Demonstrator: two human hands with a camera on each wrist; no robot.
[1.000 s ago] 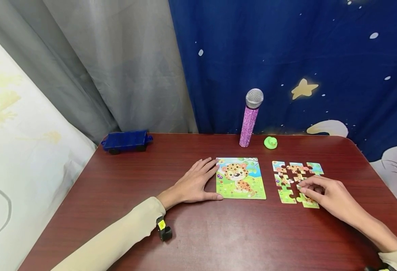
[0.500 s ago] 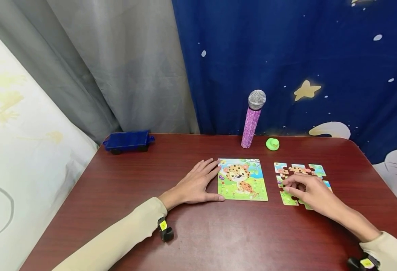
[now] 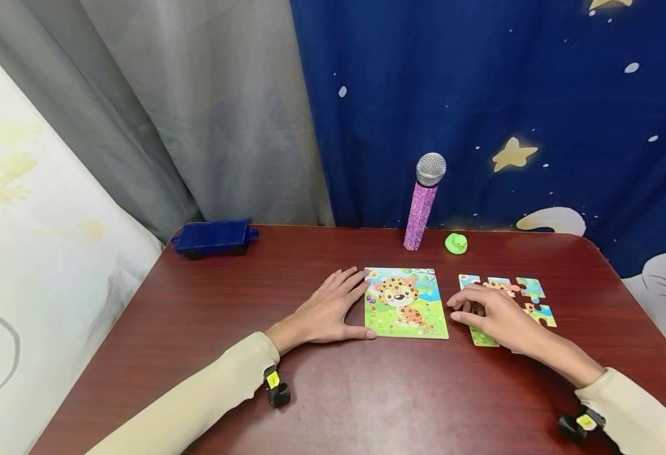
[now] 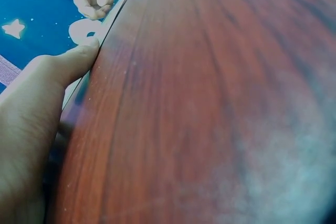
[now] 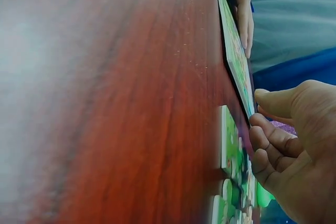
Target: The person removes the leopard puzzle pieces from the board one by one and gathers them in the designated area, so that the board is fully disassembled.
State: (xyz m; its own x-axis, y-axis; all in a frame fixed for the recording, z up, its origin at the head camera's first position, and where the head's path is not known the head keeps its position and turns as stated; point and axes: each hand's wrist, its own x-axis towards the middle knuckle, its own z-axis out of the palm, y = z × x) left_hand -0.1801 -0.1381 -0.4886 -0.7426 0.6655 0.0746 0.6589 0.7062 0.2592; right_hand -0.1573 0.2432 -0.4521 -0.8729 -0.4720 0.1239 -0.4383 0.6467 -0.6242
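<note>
A square leopard picture puzzle board [image 3: 405, 306] lies flat mid-table. My left hand [image 3: 328, 308] rests along its left side, fingers spread at the upper left corner and thumb at the lower left one. To the right lie several loose jigsaw pieces [image 3: 540, 313] with the same kind of picture, partly covered by my right hand [image 3: 492, 316]. That hand hovers over the left side of the pieces, fingertips close to the board's right edge. In the right wrist view its thumb [image 5: 273, 100] stands apart from the loosely bent fingers, and nothing shows between them.
Behind the board stands a glittery purple microphone [image 3: 421, 202], with a small green rubber duck [image 3: 456, 244] to its right. A blue toy wagon [image 3: 215, 238] sits at the back left of the dark red table [image 3: 367, 398]. Curtains [image 3: 242, 114] hang behind the table.
My right hand has moved left across the loose pieces toward the board, uncovering pieces on the right. My left hand and the board have stayed in place.
</note>
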